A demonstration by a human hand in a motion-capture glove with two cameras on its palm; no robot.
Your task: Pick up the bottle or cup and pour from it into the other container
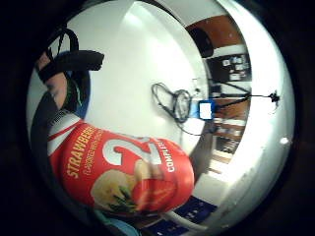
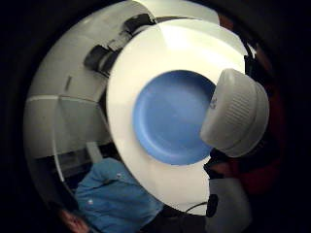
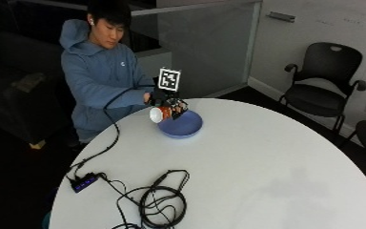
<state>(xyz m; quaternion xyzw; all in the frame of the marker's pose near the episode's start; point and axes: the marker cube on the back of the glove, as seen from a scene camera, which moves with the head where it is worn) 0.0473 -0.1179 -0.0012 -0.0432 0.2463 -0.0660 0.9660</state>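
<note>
In the outside view my gloved right hand (image 3: pixel 167 101) grips a red bottle (image 3: pixel 163 113) and holds it tipped on its side at the near-left rim of a blue bowl (image 3: pixel 183 126). The bottle's white end faces away from the bowl's middle. The little finger side palm view shows the red strawberry label (image 1: pixel 123 172) close against the palm. In the thumb side palm view the ribbed white cap (image 2: pixel 235 112) is on the bottle and hangs above the edge of the blue bowl (image 2: pixel 170 116). Nothing is seen flowing out.
The bowl stands on a round white table (image 3: pixel 265 167) near the person's side. A coil of black cables (image 3: pixel 161 198) and a small hub (image 3: pixel 83 182) lie at the table's front left. Black chairs (image 3: pixel 326 81) stand beyond the far right edge.
</note>
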